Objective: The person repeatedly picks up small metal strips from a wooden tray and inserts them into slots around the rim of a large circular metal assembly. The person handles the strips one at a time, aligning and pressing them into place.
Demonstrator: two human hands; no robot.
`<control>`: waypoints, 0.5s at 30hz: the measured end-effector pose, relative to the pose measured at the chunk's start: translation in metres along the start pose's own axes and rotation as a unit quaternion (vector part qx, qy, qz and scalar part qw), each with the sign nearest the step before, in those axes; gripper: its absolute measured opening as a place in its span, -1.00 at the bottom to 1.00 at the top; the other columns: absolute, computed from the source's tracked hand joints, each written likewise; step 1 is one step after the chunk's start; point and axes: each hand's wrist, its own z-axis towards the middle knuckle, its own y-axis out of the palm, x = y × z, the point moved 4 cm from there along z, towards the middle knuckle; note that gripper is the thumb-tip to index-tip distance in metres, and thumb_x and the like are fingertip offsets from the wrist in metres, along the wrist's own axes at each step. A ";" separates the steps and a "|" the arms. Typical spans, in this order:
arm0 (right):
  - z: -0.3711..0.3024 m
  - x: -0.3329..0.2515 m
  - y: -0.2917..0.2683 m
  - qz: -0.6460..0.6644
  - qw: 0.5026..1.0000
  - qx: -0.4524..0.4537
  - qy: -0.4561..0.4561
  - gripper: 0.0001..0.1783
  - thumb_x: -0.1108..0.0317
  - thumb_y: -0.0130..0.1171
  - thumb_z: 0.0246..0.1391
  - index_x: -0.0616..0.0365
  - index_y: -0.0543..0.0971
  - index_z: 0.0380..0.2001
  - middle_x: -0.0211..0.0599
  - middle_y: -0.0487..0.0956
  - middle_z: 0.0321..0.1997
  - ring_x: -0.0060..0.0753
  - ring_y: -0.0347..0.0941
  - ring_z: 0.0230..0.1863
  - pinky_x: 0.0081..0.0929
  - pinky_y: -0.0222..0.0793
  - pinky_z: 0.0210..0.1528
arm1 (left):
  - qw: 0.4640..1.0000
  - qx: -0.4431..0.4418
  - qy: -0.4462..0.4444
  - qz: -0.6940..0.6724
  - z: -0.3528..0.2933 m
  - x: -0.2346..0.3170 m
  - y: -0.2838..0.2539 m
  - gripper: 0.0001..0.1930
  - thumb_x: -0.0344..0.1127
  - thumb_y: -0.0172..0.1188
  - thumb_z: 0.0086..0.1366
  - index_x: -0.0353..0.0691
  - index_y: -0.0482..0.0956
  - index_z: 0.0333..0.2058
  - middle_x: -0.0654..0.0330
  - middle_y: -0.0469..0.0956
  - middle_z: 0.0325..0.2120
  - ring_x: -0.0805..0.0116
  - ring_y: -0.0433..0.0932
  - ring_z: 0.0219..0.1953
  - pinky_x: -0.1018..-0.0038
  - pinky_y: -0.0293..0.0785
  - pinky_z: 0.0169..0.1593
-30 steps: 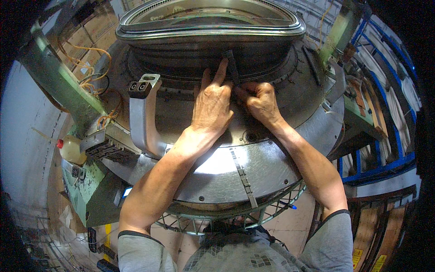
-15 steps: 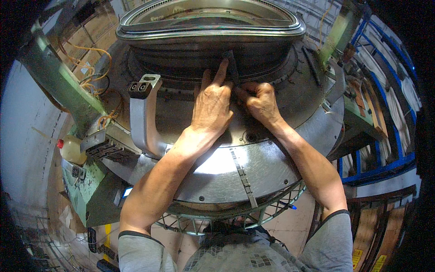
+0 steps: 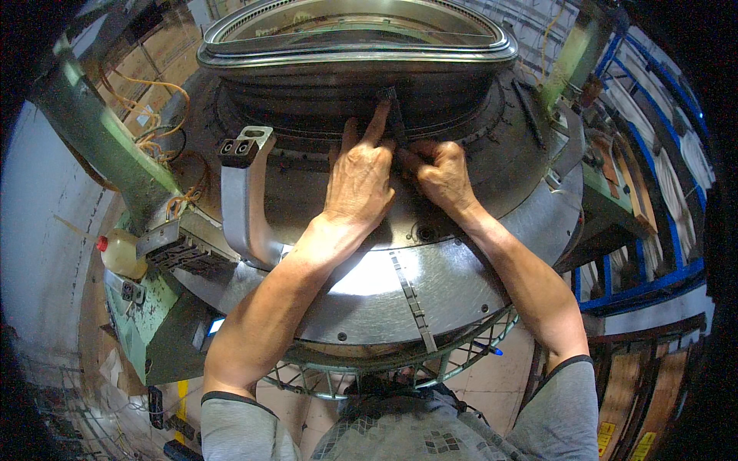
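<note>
In the middle of a large round metal machine, both of my hands work at the foot of its dark cylinder. A narrow dark strip leans against the cylinder wall. My left hand rests with its index finger stretched up along the strip's left side, fingertip near the top end. Its other fingers reach toward the cylinder's base. My right hand is closed in a pinch at the strip's lower end; the fingertips are partly hidden. A wide steel ring plate lies below my forearms.
An upright metal bracket rises just left of my left forearm. Green machine posts flank both sides. A bottle with a red cap stands at left. A thin dark rod lies on the right of the plate. Blue racks stand at right.
Both hands keep nearly the same place. The dark strip's upper end seems to have shifted very slightly beside my left index fingertip.
</note>
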 end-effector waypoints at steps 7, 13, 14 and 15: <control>-0.001 -0.003 -0.001 -0.007 1.000 0.002 0.006 -0.76 0.44 0.08 -0.07 0.33 0.67 -0.39 0.02 0.66 -0.52 -0.50 0.42 -0.55 -0.34 0.42 -0.42 | 1.000 -0.002 0.011 0.020 0.000 0.000 0.001 -0.57 -0.55 0.35 -0.17 -0.37 0.58 -0.20 0.05 0.06 0.44 -0.44 0.26 0.24 -0.15 0.46 0.13; 0.000 0.001 0.000 -0.033 0.999 0.002 -0.007 -0.83 0.41 0.23 0.16 0.31 0.69 -0.42 -0.45 0.57 -0.63 -0.72 0.34 -0.58 -0.54 0.25 -0.56 | 1.000 -0.009 0.002 0.005 0.001 -0.001 0.001 -0.55 -0.55 0.36 -0.18 -0.37 0.59 -0.19 0.05 0.06 0.45 -0.51 0.27 0.23 -0.17 0.46 0.13; 0.000 0.000 0.000 -0.022 1.000 0.004 -0.019 -0.83 0.41 0.23 0.16 0.31 0.69 -0.42 -0.45 0.57 -0.63 -0.71 0.34 -0.58 -0.54 0.25 -0.56 | 1.000 -0.013 0.000 0.005 0.001 -0.001 0.001 -0.55 -0.55 0.36 -0.18 -0.38 0.59 -0.19 0.04 0.06 0.45 -0.53 0.27 0.22 -0.18 0.46 0.13; 0.000 0.001 0.000 -0.020 1.000 0.007 -0.022 -0.83 0.42 0.23 0.16 0.31 0.69 -0.42 -0.45 0.57 -0.63 -0.71 0.35 -0.58 -0.54 0.26 -0.56 | 1.000 -0.017 -0.002 0.005 0.001 -0.001 0.002 -0.55 -0.56 0.36 -0.18 -0.38 0.59 -0.19 0.04 0.06 0.45 -0.55 0.28 0.22 -0.19 0.47 0.13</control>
